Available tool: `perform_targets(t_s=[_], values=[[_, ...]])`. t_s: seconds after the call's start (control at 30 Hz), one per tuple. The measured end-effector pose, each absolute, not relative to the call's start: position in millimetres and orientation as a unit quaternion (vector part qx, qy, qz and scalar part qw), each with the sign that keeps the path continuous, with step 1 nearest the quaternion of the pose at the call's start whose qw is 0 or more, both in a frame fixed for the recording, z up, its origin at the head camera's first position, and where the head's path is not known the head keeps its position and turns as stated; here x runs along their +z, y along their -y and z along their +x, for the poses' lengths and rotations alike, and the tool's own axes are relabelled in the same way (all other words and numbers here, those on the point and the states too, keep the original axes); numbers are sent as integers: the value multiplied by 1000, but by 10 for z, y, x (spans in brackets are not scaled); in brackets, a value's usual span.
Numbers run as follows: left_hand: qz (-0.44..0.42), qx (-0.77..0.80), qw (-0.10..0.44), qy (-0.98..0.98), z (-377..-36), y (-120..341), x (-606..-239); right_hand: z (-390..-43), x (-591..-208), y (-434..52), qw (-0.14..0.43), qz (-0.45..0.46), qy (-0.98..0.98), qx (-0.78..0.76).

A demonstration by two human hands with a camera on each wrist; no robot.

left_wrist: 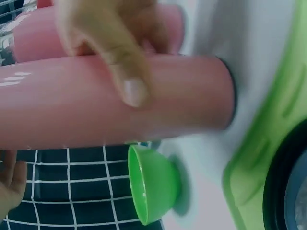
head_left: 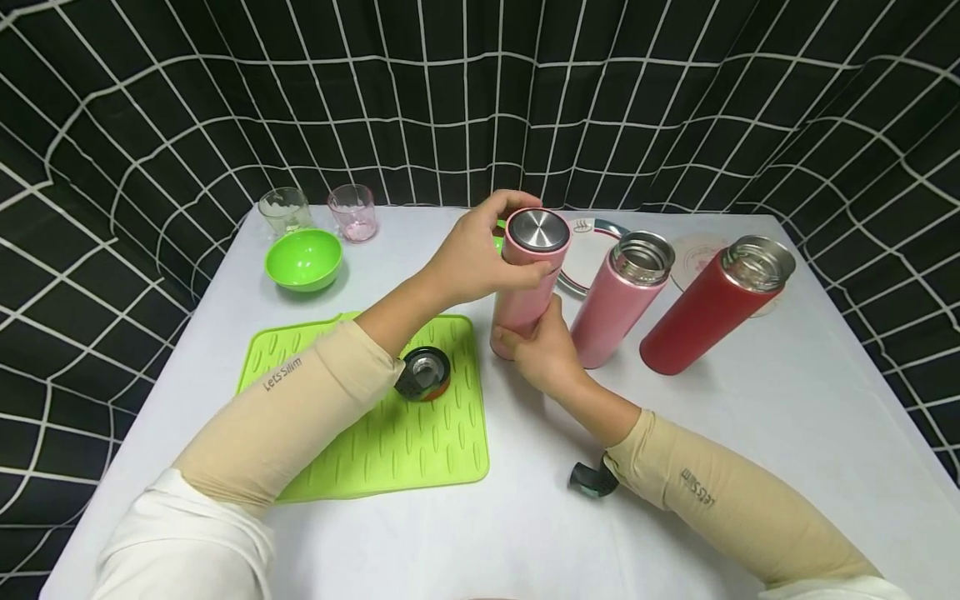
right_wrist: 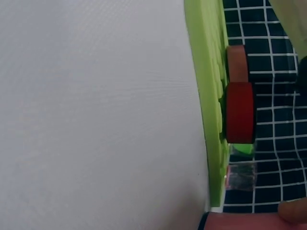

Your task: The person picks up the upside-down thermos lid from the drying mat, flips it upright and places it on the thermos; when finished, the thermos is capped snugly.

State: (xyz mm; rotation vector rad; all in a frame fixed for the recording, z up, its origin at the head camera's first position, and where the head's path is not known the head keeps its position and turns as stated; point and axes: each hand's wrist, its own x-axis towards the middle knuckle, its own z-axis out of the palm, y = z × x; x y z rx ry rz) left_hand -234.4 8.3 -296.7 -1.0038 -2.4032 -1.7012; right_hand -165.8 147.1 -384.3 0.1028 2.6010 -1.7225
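A pink thermos bottle (head_left: 516,315) with a brushed steel disc on top stands on the white table. Round its upper part my left hand (head_left: 476,260) grips, thumb in front and fingers behind. My right hand (head_left: 551,352) holds the lower part, its thumb across the side. The left wrist view shows the right thumb lying on the pink wall, partly blurred. Just right of it leans into view a second pink thermos (head_left: 615,304), uncapped, and farther right an uncapped red thermos (head_left: 708,312).
On a green mat (head_left: 375,450) rest a red lid (right_wrist: 240,112) and a pinkish lid (right_wrist: 237,64). A green bowl (head_left: 303,260) and two glasses (head_left: 354,215) stand at the back left. Behind the bottles lies a plate (head_left: 585,254). A small black curved piece (head_left: 592,480) is beside my right sleeve.
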Motion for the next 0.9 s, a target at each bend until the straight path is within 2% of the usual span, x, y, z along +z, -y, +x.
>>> perform_targets(t_s=[0.9], values=[[-340, -579, 20, 741, -2331, -53, -3023, -1650, -3856, -1494, -5, 25, -840, -543]])
